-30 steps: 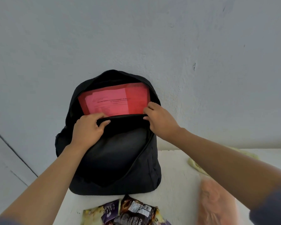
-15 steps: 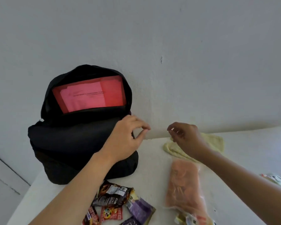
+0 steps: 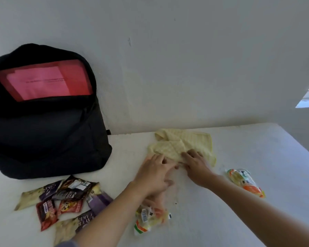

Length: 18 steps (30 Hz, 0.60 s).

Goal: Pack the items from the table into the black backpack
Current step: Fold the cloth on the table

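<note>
Left hand (image 3: 153, 173) and right hand (image 3: 194, 164) rest flat-fingered on near edge of the yellow towel (image 3: 182, 143) — looks soft, light, limp; best gathered whole.

Palms down, left hand (image 3: 155, 175) and right hand (image 3: 196, 163) reach forward, fingers extended.

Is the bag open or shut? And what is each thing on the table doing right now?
Backpack, open, standing upright.
Red folder, standing inside the backpack.
Yellow cloth, loosely folded on the table.
Left hand, fingers straight, at the cloth's edge.
Right hand, fingers resting on the cloth.
Snack packets, lying unpacked beside the backpack.
</note>
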{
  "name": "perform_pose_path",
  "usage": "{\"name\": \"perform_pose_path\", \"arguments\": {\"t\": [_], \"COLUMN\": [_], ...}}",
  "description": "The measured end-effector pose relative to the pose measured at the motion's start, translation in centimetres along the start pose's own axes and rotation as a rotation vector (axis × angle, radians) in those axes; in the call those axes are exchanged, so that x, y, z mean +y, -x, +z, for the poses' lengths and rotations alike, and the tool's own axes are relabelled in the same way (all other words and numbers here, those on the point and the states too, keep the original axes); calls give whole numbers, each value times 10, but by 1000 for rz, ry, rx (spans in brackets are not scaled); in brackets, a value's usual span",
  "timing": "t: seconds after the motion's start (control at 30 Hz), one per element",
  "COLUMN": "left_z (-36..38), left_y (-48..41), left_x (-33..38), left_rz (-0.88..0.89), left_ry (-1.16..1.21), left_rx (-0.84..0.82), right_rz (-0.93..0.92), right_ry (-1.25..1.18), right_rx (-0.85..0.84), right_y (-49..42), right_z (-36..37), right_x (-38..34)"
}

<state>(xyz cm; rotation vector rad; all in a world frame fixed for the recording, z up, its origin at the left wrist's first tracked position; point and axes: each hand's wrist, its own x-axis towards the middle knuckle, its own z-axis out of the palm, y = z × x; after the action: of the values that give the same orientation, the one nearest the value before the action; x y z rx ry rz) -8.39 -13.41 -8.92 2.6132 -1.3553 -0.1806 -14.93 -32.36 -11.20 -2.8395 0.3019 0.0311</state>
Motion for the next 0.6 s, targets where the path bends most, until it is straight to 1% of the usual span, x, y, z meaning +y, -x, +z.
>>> {"name": "perform_pose_path", "arguments": {"t": [0.13,0.23,0.33,0.4,0.47,0.6], "left_z": [5,3,-3,-9,-16,-35], "left_y": [11,25,33,31,23,0], "left_x": [-7,-22,-28,-17,3,51], "left_rz": [-192,-285,-356,-371,-331,-202], "left_ry": [45,20,-1,-3,97,561], "left_rx": [86,112,86,109,158,164], "right_rz": [-43,-78,3,34,-1,-109], "right_ry": [15,-21,-183,-246,-350,-539], "right_rx": [-14,14,46,59,114,208], "right_y": [8,12,14,15,16,25], "right_z": [-6,-14,-24,-36,-48,-80], "right_x": [27,36,37,34,29,15]}}
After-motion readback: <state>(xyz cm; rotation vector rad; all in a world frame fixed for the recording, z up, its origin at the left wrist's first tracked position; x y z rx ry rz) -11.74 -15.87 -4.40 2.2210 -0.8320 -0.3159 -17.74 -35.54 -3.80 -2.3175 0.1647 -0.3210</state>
